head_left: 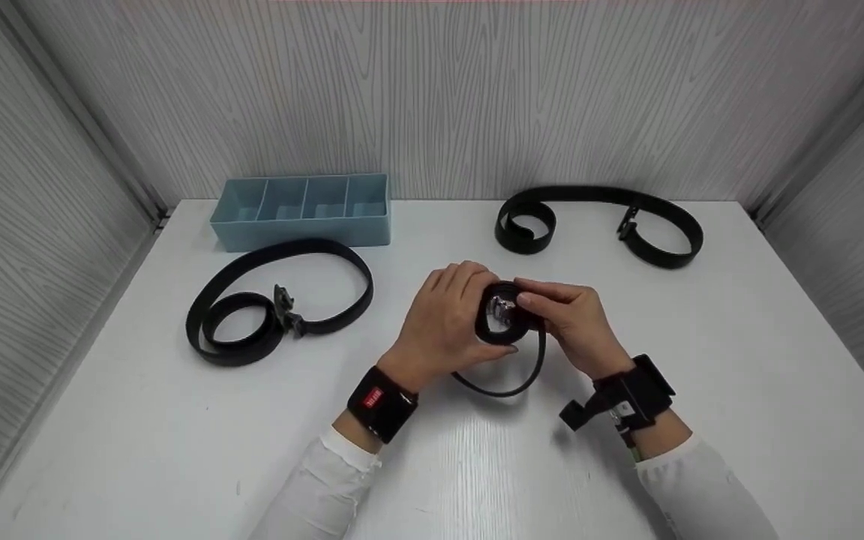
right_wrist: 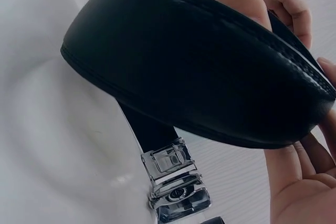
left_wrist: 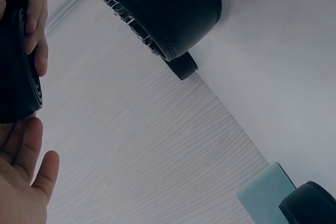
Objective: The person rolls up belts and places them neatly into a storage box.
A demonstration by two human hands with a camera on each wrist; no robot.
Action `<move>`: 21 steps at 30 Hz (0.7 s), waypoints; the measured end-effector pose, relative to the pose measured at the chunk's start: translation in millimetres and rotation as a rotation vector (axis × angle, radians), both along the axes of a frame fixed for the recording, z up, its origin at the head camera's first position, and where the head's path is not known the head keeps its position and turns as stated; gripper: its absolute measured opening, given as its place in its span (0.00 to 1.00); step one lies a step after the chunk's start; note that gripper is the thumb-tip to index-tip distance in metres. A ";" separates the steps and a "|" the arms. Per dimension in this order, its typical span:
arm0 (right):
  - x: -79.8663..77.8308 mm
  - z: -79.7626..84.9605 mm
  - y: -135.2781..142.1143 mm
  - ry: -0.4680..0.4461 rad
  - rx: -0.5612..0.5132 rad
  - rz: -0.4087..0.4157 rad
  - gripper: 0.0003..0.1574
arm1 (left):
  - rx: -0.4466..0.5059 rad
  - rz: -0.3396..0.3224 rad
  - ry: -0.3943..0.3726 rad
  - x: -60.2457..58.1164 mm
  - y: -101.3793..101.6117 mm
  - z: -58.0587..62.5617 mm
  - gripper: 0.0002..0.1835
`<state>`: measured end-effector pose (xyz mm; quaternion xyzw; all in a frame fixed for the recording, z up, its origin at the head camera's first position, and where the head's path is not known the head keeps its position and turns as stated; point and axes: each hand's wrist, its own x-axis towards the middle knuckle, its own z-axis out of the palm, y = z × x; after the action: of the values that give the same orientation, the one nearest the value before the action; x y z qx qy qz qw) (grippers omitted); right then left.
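Note:
My left hand (head_left: 439, 322) grips a rolled black leather belt (head_left: 503, 337) from its left side, fingers over the top and thumb below. Silvery metal (head_left: 502, 307) glints inside the coil. At the coil's right side, my right hand (head_left: 578, 322) pinches the belt between thumb and fingers. A loose loop of the same belt hangs below the hands. The coil's stacked layers (left_wrist: 35, 85) show at the edge of the left wrist view. In the right wrist view, the wide loop (right_wrist: 194, 66) fills the middle, and both hands are partly hidden behind it.
A second black belt (head_left: 233, 356), partly coiled with a metal buckle, lies on the white table (head_left: 177, 450) at left. Another partly coiled belt (head_left: 672, 259) is at the back right. A blue tray with several compartments (head_left: 301, 230) stands against the back wall.

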<state>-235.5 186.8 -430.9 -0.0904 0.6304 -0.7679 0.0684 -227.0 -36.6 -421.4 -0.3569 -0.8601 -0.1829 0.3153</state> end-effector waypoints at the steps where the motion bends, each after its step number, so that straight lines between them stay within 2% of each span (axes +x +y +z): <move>1: -0.7 0.4 0.8 0.003 0.013 0.007 0.23 | -0.011 -0.016 -0.021 0.1 -0.6 0.4 0.47; 6: -3.5 0.6 7.0 -0.001 0.065 0.025 0.27 | -0.043 -0.102 -0.093 0.4 -2.6 0.6 0.46; 11: -4.4 0.0 10.0 -0.003 0.083 0.057 0.25 | -0.033 -0.122 -0.100 0.2 -1.9 0.1 0.43; 17: -2.5 0.5 4.1 0.003 0.042 0.034 0.25 | -0.004 -0.082 -0.034 -0.9 -1.3 0.1 0.39; 21: -0.3 1.0 -0.3 0.013 0.019 0.003 0.22 | 0.006 -0.001 0.047 -1.5 -2.5 0.8 0.40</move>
<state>-235.8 186.5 -429.9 -0.0956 0.6380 -0.7611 0.0665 -228.5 -39.1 -420.7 -0.3604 -0.8518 -0.1773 0.3365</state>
